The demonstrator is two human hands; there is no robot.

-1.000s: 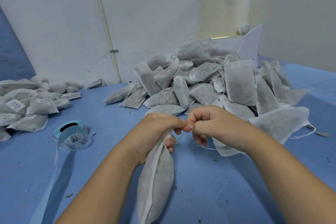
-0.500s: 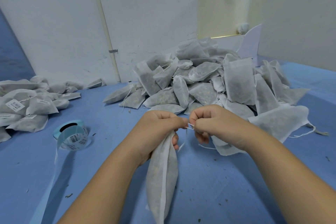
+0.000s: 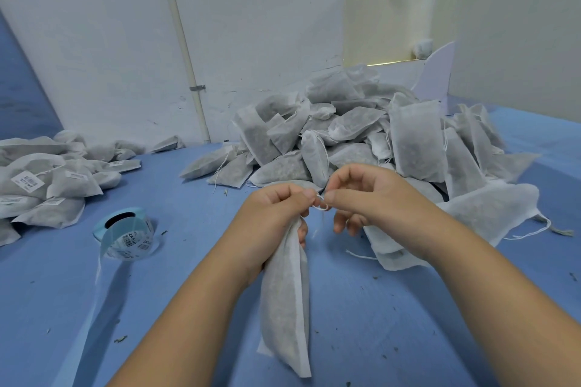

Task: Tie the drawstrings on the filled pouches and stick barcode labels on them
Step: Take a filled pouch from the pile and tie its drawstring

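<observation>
The 2 bare forearms converge, the left hand (image 3: 276,214) curled around the neck of a pouch (image 3: 286,308) while the right hand (image 3: 371,198), knuckles up, pinches the drawstring (image 3: 321,203) between thumb and forefinger, seemingly touching the left fingertips.

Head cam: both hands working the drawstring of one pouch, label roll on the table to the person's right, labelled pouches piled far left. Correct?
One slip: the head view shows the label roll on the person's left, not right. The rest holds: the left hand grips the pouch, it and the right hand pinch its drawstring, and the labelled pouches lie far left.
</observation>
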